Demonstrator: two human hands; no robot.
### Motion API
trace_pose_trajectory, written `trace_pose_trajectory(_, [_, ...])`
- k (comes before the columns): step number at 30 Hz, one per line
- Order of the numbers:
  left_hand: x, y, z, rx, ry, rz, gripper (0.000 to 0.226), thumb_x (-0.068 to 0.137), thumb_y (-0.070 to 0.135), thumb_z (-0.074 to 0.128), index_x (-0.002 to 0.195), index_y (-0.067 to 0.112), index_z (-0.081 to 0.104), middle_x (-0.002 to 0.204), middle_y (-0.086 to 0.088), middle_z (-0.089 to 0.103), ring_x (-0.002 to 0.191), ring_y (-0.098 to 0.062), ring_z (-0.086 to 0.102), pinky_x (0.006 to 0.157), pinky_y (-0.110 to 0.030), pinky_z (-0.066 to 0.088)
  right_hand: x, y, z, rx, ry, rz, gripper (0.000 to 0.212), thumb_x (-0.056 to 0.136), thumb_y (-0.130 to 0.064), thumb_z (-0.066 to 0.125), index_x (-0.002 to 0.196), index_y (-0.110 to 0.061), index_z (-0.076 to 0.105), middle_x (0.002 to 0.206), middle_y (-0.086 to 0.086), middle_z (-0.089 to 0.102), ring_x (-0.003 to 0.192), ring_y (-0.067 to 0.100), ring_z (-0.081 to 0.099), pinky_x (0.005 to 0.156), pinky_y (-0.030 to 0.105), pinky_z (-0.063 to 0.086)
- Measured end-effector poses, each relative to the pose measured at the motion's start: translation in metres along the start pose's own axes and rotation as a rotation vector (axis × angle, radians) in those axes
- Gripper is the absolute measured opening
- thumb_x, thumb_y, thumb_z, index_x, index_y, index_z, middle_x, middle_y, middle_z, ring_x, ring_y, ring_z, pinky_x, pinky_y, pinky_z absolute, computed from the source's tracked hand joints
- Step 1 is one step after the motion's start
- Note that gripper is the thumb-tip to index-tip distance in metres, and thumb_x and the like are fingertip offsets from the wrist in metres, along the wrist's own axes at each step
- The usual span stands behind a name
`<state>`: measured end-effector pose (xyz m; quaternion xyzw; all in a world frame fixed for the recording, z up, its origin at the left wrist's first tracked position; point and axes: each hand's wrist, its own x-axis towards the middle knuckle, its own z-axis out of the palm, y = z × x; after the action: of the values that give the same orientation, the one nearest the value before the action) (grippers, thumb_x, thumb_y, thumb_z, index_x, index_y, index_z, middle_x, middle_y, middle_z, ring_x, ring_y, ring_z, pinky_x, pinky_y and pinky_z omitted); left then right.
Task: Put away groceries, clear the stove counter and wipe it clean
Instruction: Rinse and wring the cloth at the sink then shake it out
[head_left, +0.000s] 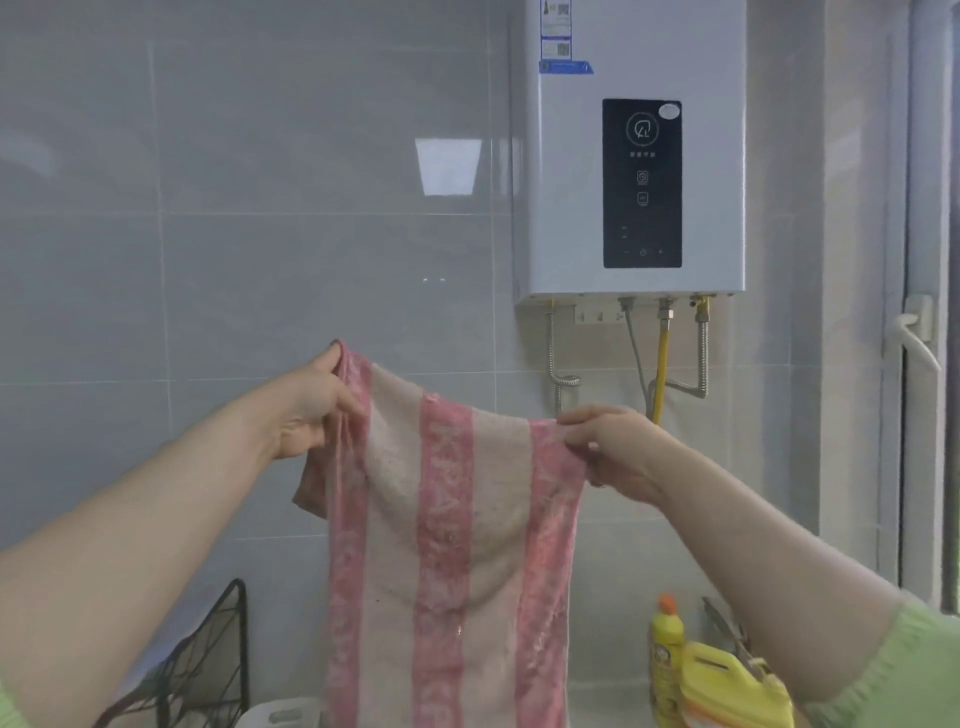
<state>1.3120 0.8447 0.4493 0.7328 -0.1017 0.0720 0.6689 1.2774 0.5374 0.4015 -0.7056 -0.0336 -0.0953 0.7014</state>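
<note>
1. Head view: the left grip (311, 410) pinches one top corner of the pink-striped towel (447, 519), fingers curled round bunched cloth; the right grip (613, 447) pinches the other top corner.
2. The towel sags between both grips and hangs below them.
3. A water heater (634, 156) is mounted above the right grip; a yellow bottle (665, 654) stands below it; a wire rack (208, 670) stands below the left grip.

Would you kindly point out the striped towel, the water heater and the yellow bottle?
striped towel (447, 519), head view, middle pink stripe.
water heater (566, 208), head view, white casing beside the dark panel.
yellow bottle (666, 644), head view, body below the orange cap.
</note>
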Motion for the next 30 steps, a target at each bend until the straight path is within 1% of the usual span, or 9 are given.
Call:
trace_pose_trajectory(2, [0.003,0.000,-0.009,0.121,0.026,-0.054,0.092,0.084,-0.020,0.040,0.147,0.042,0.017,0.138,-0.002,0.048,0.093,-0.024,0.058,0.069,-0.040,0.053,-0.002,-0.017,-0.009,-0.059,-0.073,-0.061,0.029,0.089,0.013,0.050,0.114,0.001,0.059,0.102,0.018,0.064,0.087,0.027,0.065,0.066,0.032,0.060])
trace_pose_trajectory(5, [0.009,0.001,-0.020,0.250,0.056,-0.081,0.078,0.084,-0.021,0.041,0.145,0.027,0.033,0.124,-0.007,0.057,0.085,-0.022,0.059,0.056,-0.032,0.053,0.004,-0.035,-0.016,-0.198,-0.012,-0.124,0.024,0.088,0.012,0.054,0.110,0.004,0.060,0.108,0.022,0.065,0.105,0.035,0.065,0.085,0.037,0.058])
trace_pose_trajectory(8, [0.011,0.006,-0.022,0.320,0.101,-0.101,0.032,0.084,-0.017,0.049,0.110,-0.001,0.059,0.083,-0.011,0.062,0.059,-0.016,0.061,0.042,-0.021,0.051,0.008,-0.046,-0.018,-0.308,0.044,-0.117,0.015,0.091,0.007,0.054,0.104,0.002,0.059,0.104,0.022,0.067,0.097,0.034,0.068,0.076,0.039,0.060])
trace_pose_trajectory(10, [0.011,0.008,-0.021,0.325,0.171,-0.122,0.012,0.085,-0.013,0.052,0.086,-0.003,0.057,0.070,-0.011,0.056,0.042,-0.015,0.057,0.035,-0.018,0.047,0.010,-0.050,-0.017,-0.373,0.082,-0.083,0.010,0.093,0.004,0.053,0.102,0.000,0.056,0.097,0.018,0.065,0.084,0.029,0.067,0.063,0.034,0.060])
trace_pose_trajectory(13, [0.006,0.010,-0.012,0.428,0.156,-0.123,0.014,0.089,-0.011,0.046,0.084,0.001,0.052,0.067,-0.012,0.051,0.048,-0.020,0.052,0.038,-0.024,0.050,0.014,-0.053,-0.013,-0.549,0.142,-0.068,0.006,0.092,-0.001,0.058,0.092,-0.005,0.054,0.086,0.010,0.057,0.071,0.019,0.056,0.053,0.026,0.052])
trace_pose_trajectory(17, [-0.001,0.003,-0.005,0.600,0.067,-0.146,0.020,0.089,-0.013,0.035,0.082,0.002,0.048,0.065,-0.016,0.056,0.039,-0.022,0.055,0.041,-0.039,0.054,0.019,-0.053,-0.012,-0.618,0.166,-0.059,0.008,0.087,-0.006,0.066,0.088,-0.005,0.058,0.078,0.008,0.058,0.068,0.017,0.053,0.055,0.026,0.049])
trace_pose_trajectory(22, [-0.006,-0.005,-0.004,0.721,0.018,-0.191,0.030,0.088,-0.010,0.044,0.064,0.008,0.048,0.036,0.000,0.047,0.027,-0.010,0.044,0.033,-0.014,0.038,0.016,-0.052,-0.013,-0.572,-0.003,0.019,0.008,0.090,0.001,0.056,0.086,-0.006,0.054,0.073,0.008,0.053,0.057,0.016,0.049,0.047,0.024,0.045])
trace_pose_trajectory(27, [-0.001,-0.006,-0.008,0.830,0.003,-0.202,0.016,0.090,0.004,0.050,0.076,0.012,0.052,0.058,-0.005,0.045,0.042,-0.015,0.040,0.044,-0.015,0.031,0.021,-0.051,-0.016,-0.702,-0.208,0.078,0.016,0.097,-0.011,0.053,0.081,-0.012,0.052,0.073,0.004,0.052,0.058,0.013,0.047,0.046,0.022,0.043])
trace_pose_trajectory(30, [0.000,-0.004,-0.004,0.625,0.053,-0.157,0.022,0.093,0.002,0.050,0.073,0.010,0.049,0.056,-0.007,0.049,0.031,-0.013,0.046,0.035,-0.014,0.036,0.024,-0.053,-0.016,-0.671,-0.306,0.091,0.026,0.096,-0.015,0.057,0.071,-0.011,0.052,0.067,0.001,0.057,0.054,0.011,0.056,0.055,0.026,0.047])
